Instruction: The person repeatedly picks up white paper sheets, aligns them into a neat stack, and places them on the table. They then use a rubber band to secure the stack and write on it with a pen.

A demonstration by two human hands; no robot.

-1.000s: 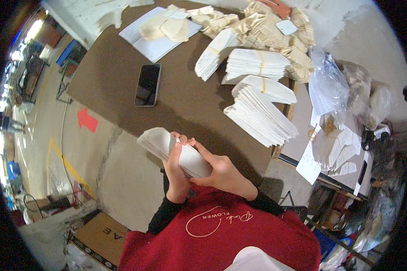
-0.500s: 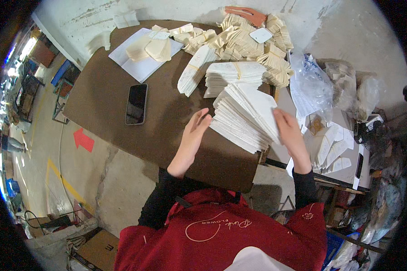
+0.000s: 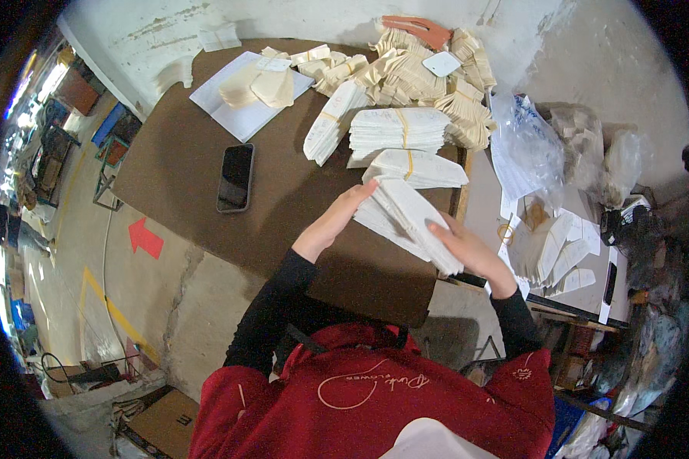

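Observation:
A stack of long white cut pieces lies tilted between my two hands at the table's near right part. My left hand grips its upper left end, thumb and fingers at the edge. My right hand is closed round its lower right end, thumb on top. More loose white pieces show beneath the stack. Just beyond it lies a white bundle with a yellow elastic band. Two more banded white bundles, one flat and one slanted, sit farther back.
A dark phone lies left on the brown table. White sheets with cream pieces lie at the back left. Cream bundles pile up at the back. At right, a lower table holds plastic bags and white pieces.
My left hand has moved from beside the pile onto the stack's upper end. The fanned pieces are now gathered closer and pulled nearer, uncovering the banded bundle behind. My right hand has come lower and left.

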